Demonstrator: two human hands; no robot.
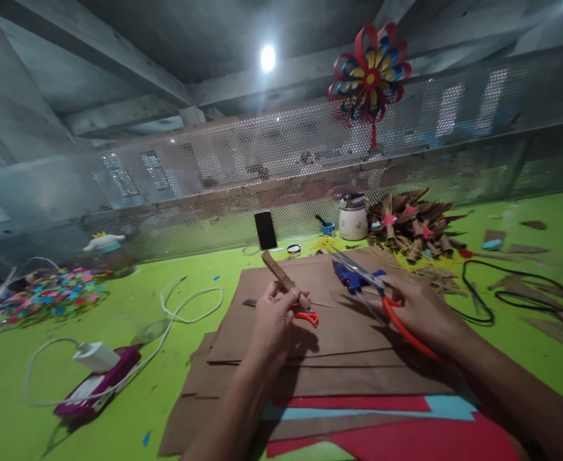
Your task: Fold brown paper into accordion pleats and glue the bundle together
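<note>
My left hand (275,314) is closed around a narrow folded strip of brown paper (279,270), raised above the stack of brown paper sheets (243,333). In my right hand (413,307) is a pair of scissors (391,312) with red-orange handles, its blades pointing to the upper left. Beneath my left hand lies a tool with an orange handle (310,316) and a dark blade tip, partly hidden by the hand. A blue glue gun (351,276) rests on the sheets behind the scissor blades.
Brown paper rolls with fringes and red stars (411,224) are piled at the back right by a white jar (353,221). A black cable (483,314) lies right. Left are a purple power strip (102,381), a white cable (199,310) and colourful paper stars (55,294).
</note>
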